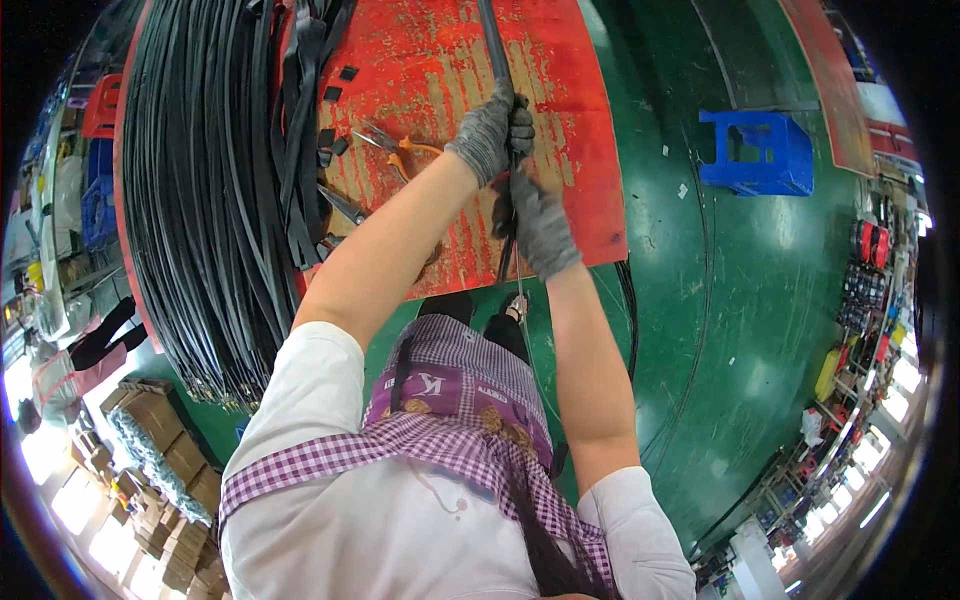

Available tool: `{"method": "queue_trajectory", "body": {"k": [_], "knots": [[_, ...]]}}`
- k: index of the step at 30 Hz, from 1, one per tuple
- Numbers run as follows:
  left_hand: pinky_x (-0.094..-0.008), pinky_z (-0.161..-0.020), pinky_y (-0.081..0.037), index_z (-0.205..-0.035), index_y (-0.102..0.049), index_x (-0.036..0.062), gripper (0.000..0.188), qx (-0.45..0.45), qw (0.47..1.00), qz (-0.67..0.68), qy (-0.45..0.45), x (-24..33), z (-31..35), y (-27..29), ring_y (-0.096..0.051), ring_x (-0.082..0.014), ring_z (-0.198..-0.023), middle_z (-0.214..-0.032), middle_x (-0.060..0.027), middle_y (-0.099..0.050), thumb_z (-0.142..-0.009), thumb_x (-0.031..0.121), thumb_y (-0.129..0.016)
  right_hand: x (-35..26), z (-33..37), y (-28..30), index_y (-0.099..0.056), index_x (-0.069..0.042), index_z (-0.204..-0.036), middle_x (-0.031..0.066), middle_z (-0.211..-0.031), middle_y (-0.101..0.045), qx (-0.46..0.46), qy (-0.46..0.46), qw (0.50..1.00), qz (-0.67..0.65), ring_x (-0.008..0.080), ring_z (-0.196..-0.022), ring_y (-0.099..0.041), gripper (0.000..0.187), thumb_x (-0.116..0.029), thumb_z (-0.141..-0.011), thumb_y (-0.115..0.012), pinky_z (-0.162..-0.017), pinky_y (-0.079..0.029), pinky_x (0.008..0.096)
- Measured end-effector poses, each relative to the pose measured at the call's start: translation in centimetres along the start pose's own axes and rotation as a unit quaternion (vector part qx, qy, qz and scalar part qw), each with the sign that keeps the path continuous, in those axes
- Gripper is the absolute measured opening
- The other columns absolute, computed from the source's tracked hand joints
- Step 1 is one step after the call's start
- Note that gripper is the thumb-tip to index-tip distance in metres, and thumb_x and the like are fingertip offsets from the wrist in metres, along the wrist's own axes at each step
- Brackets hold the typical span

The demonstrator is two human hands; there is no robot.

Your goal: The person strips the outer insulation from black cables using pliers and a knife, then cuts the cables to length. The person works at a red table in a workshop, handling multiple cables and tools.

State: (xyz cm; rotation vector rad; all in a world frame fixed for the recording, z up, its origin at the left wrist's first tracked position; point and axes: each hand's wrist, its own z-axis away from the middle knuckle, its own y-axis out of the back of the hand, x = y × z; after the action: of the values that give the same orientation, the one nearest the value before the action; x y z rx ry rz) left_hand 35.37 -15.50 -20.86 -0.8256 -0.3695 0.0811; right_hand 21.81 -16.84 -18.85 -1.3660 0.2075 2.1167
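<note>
A long black cable bundle (492, 40) runs from the far edge of the worn red table toward me. My left hand (485, 137), in a grey glove, is closed around it. Just below, my gloved right hand (540, 225) grips the same bundle near its lower part, slightly blurred. Loose cable ends (506, 260) hang down past the table's near edge. Left of my left hand lie orange-handled pliers (400, 155). A second metal tool (342, 203) is partly hidden by my left forearm. Small black cut pieces (340, 85) are scattered beside the tools.
A thick row of long black cables (200, 180) covers the left part of the red table (590, 150). Black flat strips (300, 190) lie beside it. On the green floor to the right stands a blue stool (757, 155). Cardboard boxes (160, 430) are stacked at lower left.
</note>
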Motion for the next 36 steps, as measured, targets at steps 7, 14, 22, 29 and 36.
{"method": "queue_trajectory", "body": {"k": [7,14,22,29,36], "knots": [[-0.0286,-0.046,-0.039,-0.080,-0.044,0.0080,0.025,0.056,0.998,0.002,0.002,-1.2,0.8,1.5,-0.043,-0.0171,-0.046,-0.058,-0.0032,-0.046,-0.084,0.033,-0.042,4.0,1.5,1.3,-0.051,-0.002,-0.080,0.0119,-0.063,-0.054,0.077,0.126,0.884,0.444,0.0255,-0.057,-0.052,0.030,-0.028,-0.085,-0.037,-0.051,-0.040,0.0366],[-0.0371,-0.067,-0.045,-0.089,-0.049,0.0052,0.036,-0.094,0.945,-0.311,-0.035,-2.3,3.1,3.0,-0.056,-0.0210,-0.080,-0.082,-0.0087,-0.057,-0.080,0.039,-0.048,-1.2,1.2,2.5,-0.041,-0.016,-0.065,-0.0071,-0.045,-0.031,0.017,-0.251,0.960,-0.124,0.0054,-0.032,-0.026,0.028,-0.038,-0.083,-0.042,-0.029,-0.021,0.0198],[-0.0247,-0.037,-0.037,-0.077,-0.046,0.0103,0.032,-0.088,0.993,0.081,0.012,2.9,-4.9,2.7,-0.043,-0.0133,-0.042,-0.056,-0.0007,-0.046,-0.080,0.042,-0.046,-2.4,1.8,1.1,-0.044,-0.014,-0.064,-0.0045,-0.045,-0.034,-0.079,-0.253,0.947,-0.182,0.0079,-0.035,-0.032,0.026,-0.035,-0.081,-0.047,-0.032,-0.026,0.0217],[-0.0234,-0.032,-0.028,-0.068,-0.038,0.0122,0.034,0.180,0.969,-0.127,-0.110,0.9,-1.1,-3.3,-0.032,-0.0101,-0.036,-0.049,0.0018,-0.037,-0.082,0.043,-0.041,-0.9,-0.9,1.6,-0.043,-0.015,-0.065,-0.0051,-0.045,-0.034,0.071,0.067,0.885,0.456,0.0084,-0.034,-0.031,0.026,-0.035,-0.081,-0.046,-0.032,-0.026,0.0229],[-0.0266,-0.046,-0.039,-0.071,-0.042,0.0093,0.034,-0.031,0.999,0.008,-0.018,-1.2,-0.9,-1.6,-0.041,-0.0138,-0.049,-0.056,-0.0019,-0.044,-0.083,0.041,-0.039,-3.2,-2.6,2.0,-0.046,-0.013,-0.073,-0.0028,-0.050,-0.039,-0.012,-0.072,0.993,0.092,0.0096,-0.039,-0.036,0.024,-0.035,-0.083,-0.042,-0.036,-0.030,0.0228]]}}
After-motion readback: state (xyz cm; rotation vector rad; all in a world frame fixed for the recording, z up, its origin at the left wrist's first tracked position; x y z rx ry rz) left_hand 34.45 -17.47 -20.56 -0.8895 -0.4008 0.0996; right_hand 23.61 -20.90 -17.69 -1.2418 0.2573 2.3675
